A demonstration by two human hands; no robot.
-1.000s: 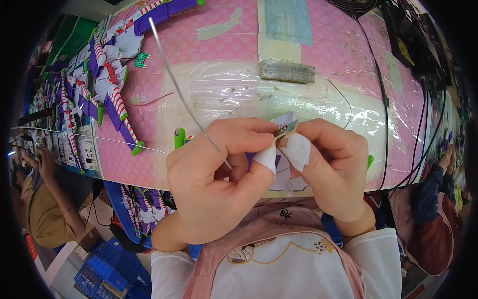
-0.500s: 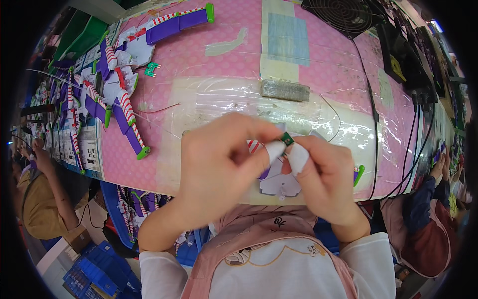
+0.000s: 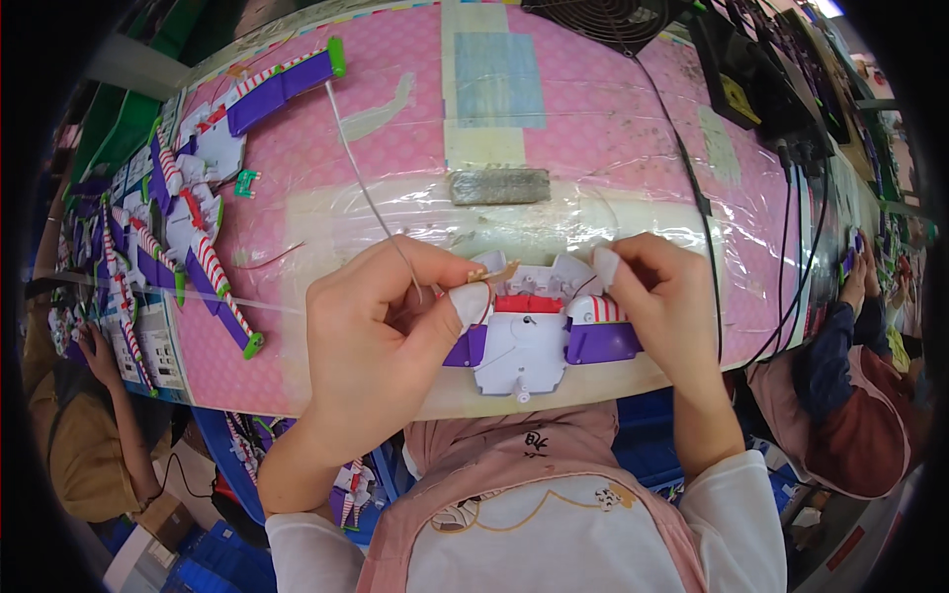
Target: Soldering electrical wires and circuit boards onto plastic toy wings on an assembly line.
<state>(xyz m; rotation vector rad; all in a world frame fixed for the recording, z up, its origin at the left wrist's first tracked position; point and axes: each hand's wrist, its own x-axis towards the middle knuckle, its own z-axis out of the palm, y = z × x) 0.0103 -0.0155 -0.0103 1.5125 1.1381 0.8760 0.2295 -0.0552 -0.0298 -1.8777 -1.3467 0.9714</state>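
My left hand (image 3: 371, 331) pinches a small circuit board (image 3: 497, 273) between forefinger and a thumb wrapped in white. A thin grey strand (image 3: 358, 173), like solder wire, runs from this hand up toward the far left. My right hand (image 3: 672, 311), its thumb tip also wrapped in white, is closed on a thin dark wire (image 3: 583, 285). Between the hands, on the table, lies a winged toy body (image 3: 522, 351), white with a red middle. Its purple wings with red-and-white stripes are partly hidden behind my hands.
Several similar winged toy parts (image 3: 208, 267) lie at the left. A green circuit board (image 3: 247, 184) rests beside them. Past the toy sits a grey block (image 3: 500, 187). A fan (image 3: 598, 20) and black cables (image 3: 682, 148) occupy the far right. Other people work on both sides.
My hands have moved apart, uncovering the toy body. The circuit board has gone left with my left hand and turned. The grey strand now rises from that hand. The whole view has shifted.
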